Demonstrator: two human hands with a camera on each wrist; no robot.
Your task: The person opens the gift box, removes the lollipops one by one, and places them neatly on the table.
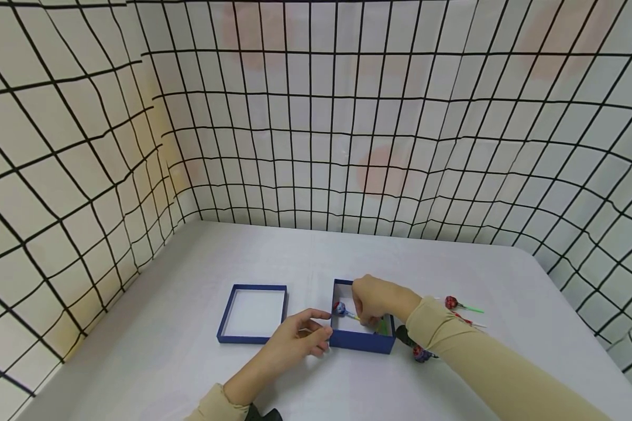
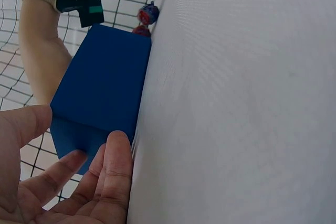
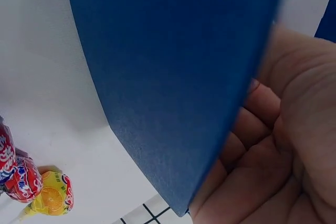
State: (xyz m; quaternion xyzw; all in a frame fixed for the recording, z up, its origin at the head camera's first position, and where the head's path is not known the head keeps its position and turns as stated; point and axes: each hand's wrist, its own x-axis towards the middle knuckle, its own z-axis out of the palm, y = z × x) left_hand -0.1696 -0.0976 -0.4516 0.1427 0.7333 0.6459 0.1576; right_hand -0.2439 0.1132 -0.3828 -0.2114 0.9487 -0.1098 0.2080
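A blue open-topped box (image 1: pixel 360 341) with a white inside stands on the table. My right hand (image 1: pixel 376 297) reaches down into it with curled fingers. A blue-wrapped lollipop (image 1: pixel 339 309) lies inside at the left, its pale stick running to those fingers; the fingertips themselves are hidden. Something green (image 1: pixel 383 326) shows at the box's right inner corner. At the box's left side is my left hand (image 1: pixel 299 336), its fingers loosely spread. In the left wrist view, fingertips (image 2: pixel 119 142) of that hand touch or nearly touch the box's blue wall (image 2: pixel 102 77).
Left of the box lies a shallow blue-rimmed lid (image 1: pixel 250 340), white inside up. Right of the box are a red lollipop (image 1: pixel 451 302) with a green stick and more lollipops (image 1: pixel 420 353), partly behind my right sleeve. A yellow lollipop (image 3: pixel 55 195) is among them. Black wire mesh encloses the table.
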